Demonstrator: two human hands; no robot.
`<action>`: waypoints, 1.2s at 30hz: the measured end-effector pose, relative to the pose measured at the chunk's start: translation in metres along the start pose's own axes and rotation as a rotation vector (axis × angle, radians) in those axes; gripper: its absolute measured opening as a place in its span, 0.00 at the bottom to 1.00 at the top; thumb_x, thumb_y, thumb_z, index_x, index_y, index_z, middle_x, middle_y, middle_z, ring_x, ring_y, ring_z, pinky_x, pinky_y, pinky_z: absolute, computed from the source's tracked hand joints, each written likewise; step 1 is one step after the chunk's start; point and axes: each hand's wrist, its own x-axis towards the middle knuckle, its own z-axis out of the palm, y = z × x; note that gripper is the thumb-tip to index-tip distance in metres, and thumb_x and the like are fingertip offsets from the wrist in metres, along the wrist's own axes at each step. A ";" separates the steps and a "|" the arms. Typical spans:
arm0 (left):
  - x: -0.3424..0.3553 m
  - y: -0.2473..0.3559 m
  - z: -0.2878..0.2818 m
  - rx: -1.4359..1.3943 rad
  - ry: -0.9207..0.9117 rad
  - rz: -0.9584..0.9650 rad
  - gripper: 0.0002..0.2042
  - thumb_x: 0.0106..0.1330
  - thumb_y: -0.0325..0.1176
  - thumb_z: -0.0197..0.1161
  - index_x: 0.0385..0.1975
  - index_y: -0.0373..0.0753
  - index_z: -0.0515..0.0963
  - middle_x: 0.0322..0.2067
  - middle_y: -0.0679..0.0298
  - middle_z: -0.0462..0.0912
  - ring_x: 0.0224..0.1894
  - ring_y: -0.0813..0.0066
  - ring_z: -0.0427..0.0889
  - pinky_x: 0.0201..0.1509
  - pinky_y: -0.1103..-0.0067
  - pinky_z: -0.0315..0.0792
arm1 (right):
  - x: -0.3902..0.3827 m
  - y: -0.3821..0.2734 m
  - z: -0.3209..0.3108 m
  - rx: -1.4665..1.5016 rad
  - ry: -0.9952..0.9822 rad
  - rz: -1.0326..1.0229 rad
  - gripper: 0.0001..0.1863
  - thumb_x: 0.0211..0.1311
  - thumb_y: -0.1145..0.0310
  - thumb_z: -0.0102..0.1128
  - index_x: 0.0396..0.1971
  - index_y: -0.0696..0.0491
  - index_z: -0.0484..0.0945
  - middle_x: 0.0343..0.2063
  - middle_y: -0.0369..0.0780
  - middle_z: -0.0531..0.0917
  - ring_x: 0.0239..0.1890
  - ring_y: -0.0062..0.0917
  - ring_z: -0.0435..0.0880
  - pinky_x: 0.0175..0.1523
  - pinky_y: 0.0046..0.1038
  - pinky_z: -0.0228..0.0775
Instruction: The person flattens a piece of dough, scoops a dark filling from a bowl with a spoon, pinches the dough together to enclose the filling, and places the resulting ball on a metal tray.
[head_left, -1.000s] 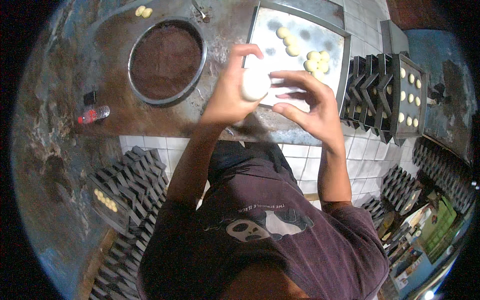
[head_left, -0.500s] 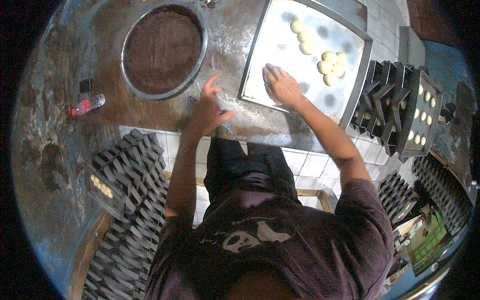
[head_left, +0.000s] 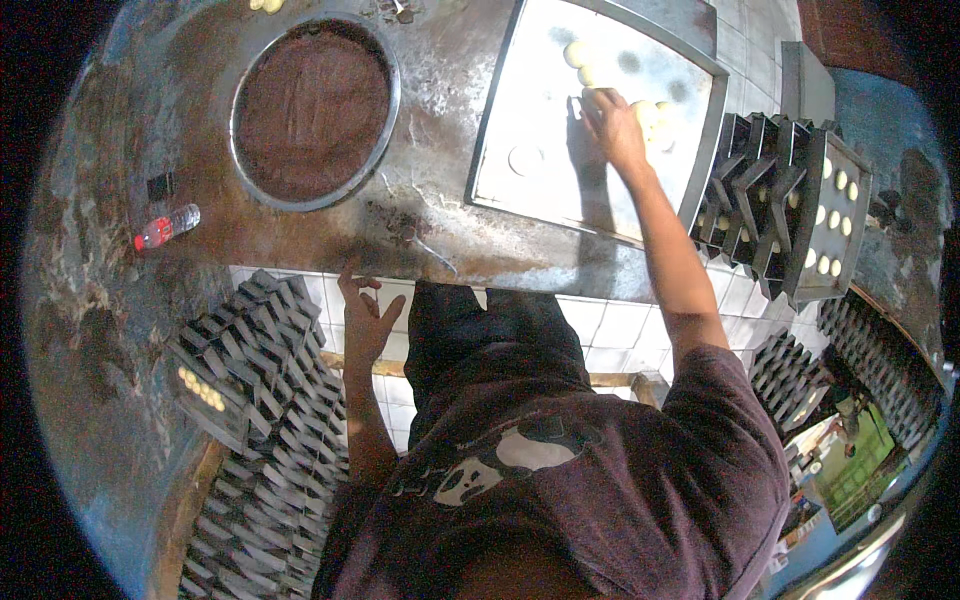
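My right hand (head_left: 610, 122) reaches over the shiny square metal tray (head_left: 480, 155), fingers curled onto a dough ball, which they largely hide. Two yellow dough balls (head_left: 576, 58) show just beyond it, and a cluster (head_left: 662, 128) is partly behind it. A white round lump of dough (head_left: 526, 158) lies on the tray's left part. My left hand (head_left: 366, 310) hangs at the counter's front edge, fingers loosely bent and apart, holding nothing.
A round pan (head_left: 388, 120) of dark brown filling, a bottle (head_left: 166, 228) and small dough pieces (head_left: 265, 5) share the metal counter (head_left: 440, 240). Stacked trays (head_left: 830, 210) with dough balls stand right of it; more stacks (head_left: 250, 360) are low left and low right.
The white dough, earlier in my hands, now lies on the tray. My right hand has moved up to the yellow balls; my left hand has let go and dropped to the front edge.
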 end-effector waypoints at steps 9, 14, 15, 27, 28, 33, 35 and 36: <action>0.039 0.033 -0.003 -0.039 -0.075 0.222 0.40 0.64 0.31 0.75 0.73 0.39 0.59 0.46 0.61 0.77 0.39 0.77 0.77 0.46 0.80 0.75 | 0.041 0.028 0.005 -0.407 -0.234 -0.011 0.11 0.62 0.72 0.65 0.43 0.55 0.86 0.44 0.42 0.88 0.45 0.37 0.89 0.47 0.36 0.84; 0.105 0.076 0.020 -0.110 -0.172 0.682 0.26 0.76 0.43 0.62 0.68 0.36 0.69 0.56 0.53 0.81 0.60 0.64 0.80 0.68 0.69 0.70 | 0.054 -0.003 -0.039 0.600 -0.790 0.197 0.17 0.59 0.61 0.74 0.42 0.58 0.88 0.33 0.38 0.88 0.35 0.23 0.87 0.45 0.27 0.82; 0.096 0.109 0.036 -0.492 -0.253 0.260 0.25 0.79 0.47 0.57 0.67 0.37 0.72 0.59 0.51 0.81 0.63 0.61 0.79 0.72 0.67 0.67 | 0.040 -0.035 -0.051 0.775 -0.792 0.156 0.15 0.61 0.64 0.74 0.42 0.58 0.88 0.32 0.37 0.88 0.35 0.21 0.86 0.46 0.26 0.81; 0.103 0.192 0.009 -0.774 0.186 0.496 0.28 0.82 0.55 0.49 0.25 0.37 0.75 0.20 0.67 0.77 0.23 0.80 0.75 0.28 0.76 0.70 | -0.045 -0.362 -0.063 1.029 0.469 0.106 0.11 0.64 0.66 0.74 0.34 0.58 0.82 0.30 0.34 0.84 0.33 0.16 0.79 0.41 0.22 0.72; 0.102 0.196 -0.006 -0.745 0.140 0.509 0.28 0.81 0.57 0.49 0.26 0.39 0.74 0.21 0.68 0.78 0.23 0.80 0.76 0.28 0.76 0.71 | -0.042 -0.372 -0.063 1.084 0.469 0.150 0.12 0.64 0.66 0.74 0.32 0.58 0.82 0.29 0.34 0.84 0.33 0.15 0.78 0.40 0.21 0.72; 0.087 0.197 -0.069 -1.222 -0.321 0.377 0.24 0.80 0.59 0.49 0.33 0.44 0.75 0.30 0.72 0.80 0.30 0.85 0.77 0.34 0.80 0.72 | -0.019 -0.404 -0.074 1.355 0.371 0.269 0.15 0.66 0.63 0.74 0.26 0.58 0.83 0.24 0.32 0.84 0.26 0.12 0.75 0.31 0.19 0.67; 0.089 0.186 -0.087 -0.972 -0.241 0.538 0.25 0.80 0.58 0.51 0.36 0.40 0.77 0.31 0.73 0.79 0.31 0.87 0.76 0.33 0.83 0.71 | -0.014 -0.411 -0.078 1.385 0.287 0.224 0.17 0.69 0.60 0.71 0.26 0.57 0.84 0.23 0.31 0.83 0.25 0.10 0.74 0.29 0.18 0.65; 0.090 0.180 -0.094 -0.844 -0.201 0.611 0.25 0.80 0.58 0.51 0.37 0.39 0.78 0.31 0.74 0.79 0.31 0.88 0.76 0.33 0.85 0.70 | -0.014 -0.415 -0.078 1.340 0.260 0.239 0.17 0.69 0.59 0.71 0.25 0.57 0.85 0.22 0.31 0.83 0.24 0.10 0.74 0.29 0.18 0.64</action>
